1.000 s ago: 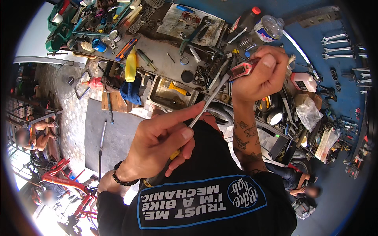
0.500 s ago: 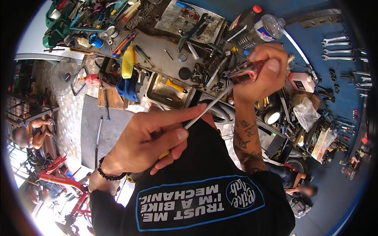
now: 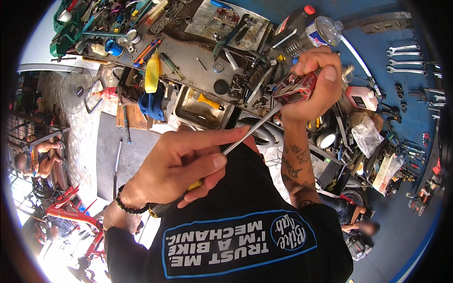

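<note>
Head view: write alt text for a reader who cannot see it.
The left hand holds a yellow-handled screwdriver, its tip against a small red part gripped by the right hand, above a cluttered workbench.

The left hand point(image 3: 181, 165) is sitting at seven o'clock from the right hand point(image 3: 314, 82); the screwdriver point(image 3: 250, 129) is spanning between them, with the workbench point(image 3: 193, 70) lying at twelve o'clock.

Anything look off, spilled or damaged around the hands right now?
Nothing looks spilled or broken. The left hand grips a screwdriver whose tip meets the small red part held up in the right hand. The workbench below is crowded with loosely scattered tools, but the yellow bottle and dark jug show no leak.
</note>
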A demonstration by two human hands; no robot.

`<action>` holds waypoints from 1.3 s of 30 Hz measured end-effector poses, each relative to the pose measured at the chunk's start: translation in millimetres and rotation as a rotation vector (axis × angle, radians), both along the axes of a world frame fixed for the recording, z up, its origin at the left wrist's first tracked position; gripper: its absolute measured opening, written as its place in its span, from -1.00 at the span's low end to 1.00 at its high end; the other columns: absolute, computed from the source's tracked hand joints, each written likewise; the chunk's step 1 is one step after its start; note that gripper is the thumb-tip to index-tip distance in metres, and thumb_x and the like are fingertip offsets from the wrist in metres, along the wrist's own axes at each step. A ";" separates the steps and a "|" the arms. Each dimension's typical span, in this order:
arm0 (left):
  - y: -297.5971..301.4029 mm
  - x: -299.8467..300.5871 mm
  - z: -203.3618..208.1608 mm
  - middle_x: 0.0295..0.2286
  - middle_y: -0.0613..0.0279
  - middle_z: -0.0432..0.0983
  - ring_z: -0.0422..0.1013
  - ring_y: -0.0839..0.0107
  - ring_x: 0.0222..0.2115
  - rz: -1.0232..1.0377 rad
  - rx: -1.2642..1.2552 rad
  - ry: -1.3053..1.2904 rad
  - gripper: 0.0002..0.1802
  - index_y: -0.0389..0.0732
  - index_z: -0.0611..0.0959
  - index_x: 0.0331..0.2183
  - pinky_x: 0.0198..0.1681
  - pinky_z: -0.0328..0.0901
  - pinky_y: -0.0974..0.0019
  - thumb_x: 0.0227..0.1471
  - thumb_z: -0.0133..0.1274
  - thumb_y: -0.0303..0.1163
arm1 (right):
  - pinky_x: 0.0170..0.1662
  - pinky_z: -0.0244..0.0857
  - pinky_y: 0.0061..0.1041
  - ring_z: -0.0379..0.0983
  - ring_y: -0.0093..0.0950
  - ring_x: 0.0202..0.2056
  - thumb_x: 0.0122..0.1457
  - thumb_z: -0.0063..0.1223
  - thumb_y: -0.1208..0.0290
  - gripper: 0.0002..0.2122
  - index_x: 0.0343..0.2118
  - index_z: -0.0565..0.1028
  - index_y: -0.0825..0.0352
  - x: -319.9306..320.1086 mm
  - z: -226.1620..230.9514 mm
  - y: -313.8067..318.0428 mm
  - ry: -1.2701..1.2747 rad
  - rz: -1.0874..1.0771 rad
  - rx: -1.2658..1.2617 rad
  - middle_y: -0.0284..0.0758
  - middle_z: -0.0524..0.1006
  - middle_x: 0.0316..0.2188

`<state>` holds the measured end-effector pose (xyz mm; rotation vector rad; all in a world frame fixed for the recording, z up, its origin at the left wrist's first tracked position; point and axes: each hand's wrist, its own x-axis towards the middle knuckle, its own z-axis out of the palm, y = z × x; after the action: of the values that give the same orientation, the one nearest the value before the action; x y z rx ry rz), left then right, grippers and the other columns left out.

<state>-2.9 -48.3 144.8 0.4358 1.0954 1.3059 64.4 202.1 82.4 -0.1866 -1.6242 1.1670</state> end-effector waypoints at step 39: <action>-24.8 -11.5 -79.1 -0.40 0.26 0.48 0.32 0.60 -0.67 1.039 -0.089 -0.571 -0.59 -0.18 0.49 0.13 -0.63 0.38 0.47 0.41 -0.07 -0.15 | -0.52 0.20 -0.67 0.29 -0.67 -0.58 0.40 -0.09 -0.09 -0.56 -0.45 0.41 0.21 1.3 -22.3 -5.9 -0.358 0.463 -0.914 -0.44 0.40 -0.57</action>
<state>-14.4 -73.1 65.7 -0.6549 0.8746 2.0810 65.7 196.2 60.1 -0.6534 -1.3402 2.2950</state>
